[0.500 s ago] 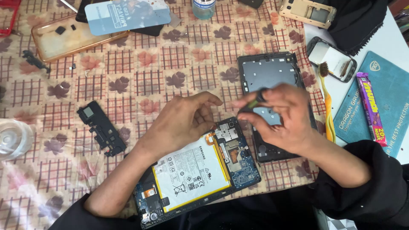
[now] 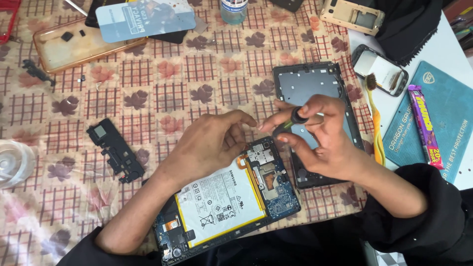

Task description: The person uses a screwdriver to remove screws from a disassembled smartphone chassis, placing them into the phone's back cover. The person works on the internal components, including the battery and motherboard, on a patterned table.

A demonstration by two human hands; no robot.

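Across the patterned tabletop point(image 2: 162, 98), phone and tablet parts are lying scattered while a person in dark sleeves is working over an opened tablet point(image 2: 226, 202) at the near edge. Its white battery point(image 2: 219, 202) and blue circuit board point(image 2: 276, 184) are showing face up. The left hand point(image 2: 209, 145) is hovering over the tablet's top corner with its fingers curled and loosely bunched, the tips just at the board; I cannot tell whether they are pinching anything. The right hand point(image 2: 322, 138) is clamped on a small dark screwdriver point(image 2: 290, 120), thumb and fingers closing around its round cap, the tool slanting down toward the board. Under that hand a dark frame point(image 2: 308, 81) is lying flat beside the tablet. A black plastic piece point(image 2: 116, 150) is sitting well to the left, near a clear round lid point(image 2: 15, 162). Farther back an amber phone case point(image 2: 81, 44) is resting under a pale blue card point(image 2: 145, 17). To the right a yellow brush point(image 2: 377, 123) is lying between the frame and a teal mat point(image 2: 443, 113), which is carrying a purple candy bar point(image 2: 426, 125).
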